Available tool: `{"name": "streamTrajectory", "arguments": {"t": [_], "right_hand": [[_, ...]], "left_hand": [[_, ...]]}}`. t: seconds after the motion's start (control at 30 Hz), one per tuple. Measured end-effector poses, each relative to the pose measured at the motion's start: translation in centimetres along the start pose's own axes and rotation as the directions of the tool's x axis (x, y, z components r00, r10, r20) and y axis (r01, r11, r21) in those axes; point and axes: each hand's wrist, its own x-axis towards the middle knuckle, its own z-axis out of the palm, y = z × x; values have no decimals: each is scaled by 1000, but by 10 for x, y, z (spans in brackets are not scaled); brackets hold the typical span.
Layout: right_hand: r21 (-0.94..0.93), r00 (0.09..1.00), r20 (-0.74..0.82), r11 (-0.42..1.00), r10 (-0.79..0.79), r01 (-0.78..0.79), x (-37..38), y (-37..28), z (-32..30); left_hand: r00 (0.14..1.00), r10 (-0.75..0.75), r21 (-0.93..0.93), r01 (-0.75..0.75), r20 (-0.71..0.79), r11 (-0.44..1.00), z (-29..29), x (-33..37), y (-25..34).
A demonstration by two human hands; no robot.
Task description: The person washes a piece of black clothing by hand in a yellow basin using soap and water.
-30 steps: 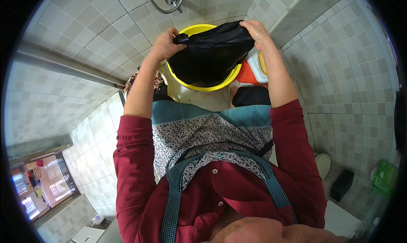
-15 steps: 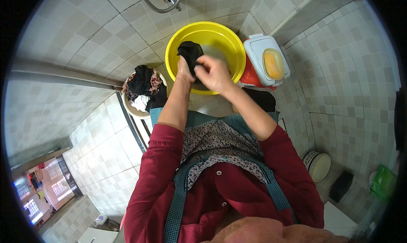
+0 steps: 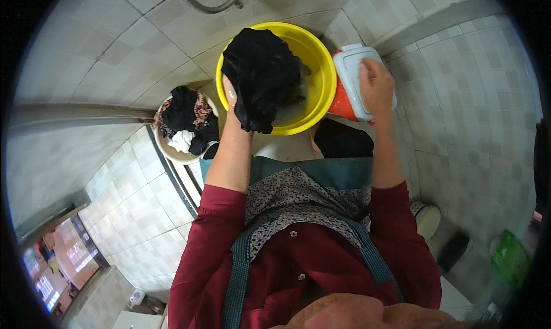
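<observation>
A black garment (image 3: 264,76) hangs spread over my left hand (image 3: 230,92), above the left part of a yellow basin (image 3: 327,82). Cloth covers most of that hand's fingers, and the garment's lower edge reaches past the basin's near rim. Grayish water (image 3: 293,113) shows inside the basin, with dark cloth partly in it. To the right, my right hand (image 3: 377,88) rests with curled fingers on the pale lid (image 3: 351,70) of a red container (image 3: 342,104). The yellow soap that lay on this lid is hidden, and whatever the fingers hold cannot be made out.
A pale basin (image 3: 183,157) of dark, flowered and white clothes stands at left, beside a raised door track. A shower hose (image 3: 209,8) hangs on the tiled wall ahead. At lower right are a white tub (image 3: 427,221), a black object and a green bag (image 3: 509,259).
My right hand has left the black garment and moved right onto the container's lid, covering the soap's spot. In my left hand the garment has been raised and spread out.
</observation>
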Motion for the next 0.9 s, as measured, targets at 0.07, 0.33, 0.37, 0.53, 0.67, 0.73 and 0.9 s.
{"name": "streamTrajectory", "arguments": {"t": [0.07, 0.33, 0.37, 0.53, 0.67, 0.73, 0.9], "right_hand": [[-227, 985, 90, 966, 145, -121, -1, 74, -2], [-576, 955, 231, 817, 186, -20, -39, 163, 52], [-564, 946, 232, 824, 227, -59, -34, 152, 53], [-551, 913, 209, 814, 350, -185, -15, 149, 50], [-322, 920, 140, 896, 365, -306, -5, 140, 44], [-129, 965, 198, 981, 172, -148, 1, 47, 20], [235, 786, 142, 792, -602, 564, -18, -142, 33]], "left_hand": [[1000, 6, -10, -6, 16, 1000, 1, 0, -4], [1000, -10, 2, 10, -14, 1000, 5, -5, -15], [999, -22, 8, 22, -35, 1000, 4, -6, -13], [990, -66, 54, 73, -124, 996, 14, -8, -20], [990, -78, 45, 84, -117, 995, 10, -6, -23], [987, -99, 54, 107, -127, 993, 6, -8, -18], [935, -90, 251, 0, 344, 968, -57, 2, -24]]}}
